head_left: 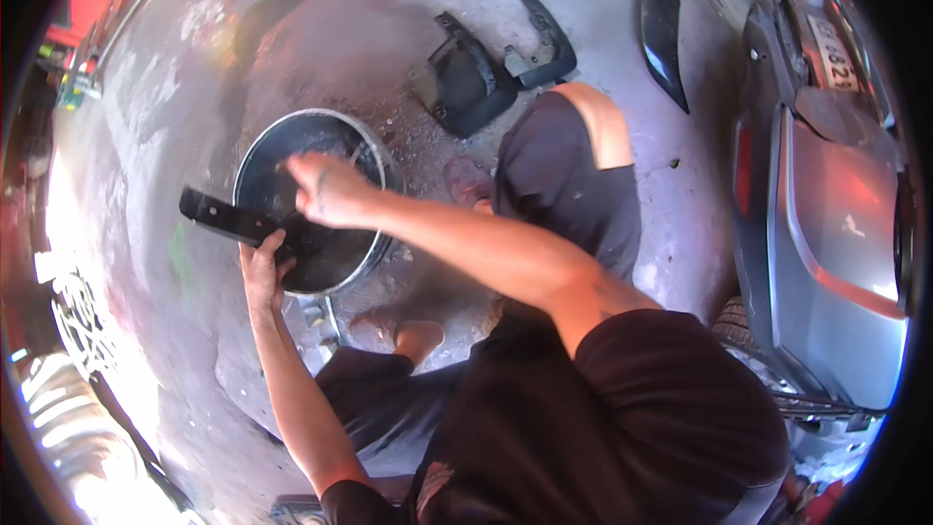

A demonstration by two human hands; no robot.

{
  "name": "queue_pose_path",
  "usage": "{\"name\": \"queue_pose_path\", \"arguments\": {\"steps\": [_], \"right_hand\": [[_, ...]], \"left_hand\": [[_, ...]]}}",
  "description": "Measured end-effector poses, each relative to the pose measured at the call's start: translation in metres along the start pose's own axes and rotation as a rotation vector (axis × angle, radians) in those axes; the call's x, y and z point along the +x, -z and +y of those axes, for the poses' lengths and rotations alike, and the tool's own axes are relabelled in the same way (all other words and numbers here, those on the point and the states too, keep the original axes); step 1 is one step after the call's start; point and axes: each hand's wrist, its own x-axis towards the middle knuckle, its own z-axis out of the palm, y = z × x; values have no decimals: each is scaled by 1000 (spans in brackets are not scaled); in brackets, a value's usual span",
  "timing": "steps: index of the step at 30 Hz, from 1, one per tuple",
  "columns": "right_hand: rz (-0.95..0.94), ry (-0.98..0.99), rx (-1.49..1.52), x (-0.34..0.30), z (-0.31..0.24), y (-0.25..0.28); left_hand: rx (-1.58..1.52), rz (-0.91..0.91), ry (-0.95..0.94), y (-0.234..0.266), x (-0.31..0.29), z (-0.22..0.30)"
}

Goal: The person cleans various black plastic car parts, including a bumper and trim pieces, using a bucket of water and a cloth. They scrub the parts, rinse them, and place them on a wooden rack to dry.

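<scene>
1. Dark shirt (544, 437) fills the near middle, with bare forearms reaching left.
2. Left hand (262, 272) grasps a black strip (219, 215), which crosses the left rim of a round tub (265, 157).
3. Right hand (330, 192) is over the tub, fingers curled; I cannot tell whether they hold anything.
4. Silver car (841, 224) stands right.
5. Far off, black panels (486, 115) lie on the floor (603, 29).

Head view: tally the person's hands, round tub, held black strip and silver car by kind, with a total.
Left hand and right hand: 2
Round tub: 1
Held black strip: 1
Silver car: 1
Total: 5
</scene>
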Motion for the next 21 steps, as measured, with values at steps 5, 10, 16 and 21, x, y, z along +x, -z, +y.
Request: {"name": "queue_pose_path", "arguments": {"steps": [5, 10, 16, 21], "right_hand": [[-452, -57, -198, 13, 1, -34], [-566, -102, -322, 32, 45, -67], [-439, -441, -168, 60, 102, -90], [-374, -649, -94, 64, 118, -110]], "left_hand": [[-258, 36, 431, 40, 87, -108], [145, 135, 629, 21, 85, -113], [1029, 129, 165, 42, 165, -210], [1366, 115, 53, 11, 209, -250]]}}
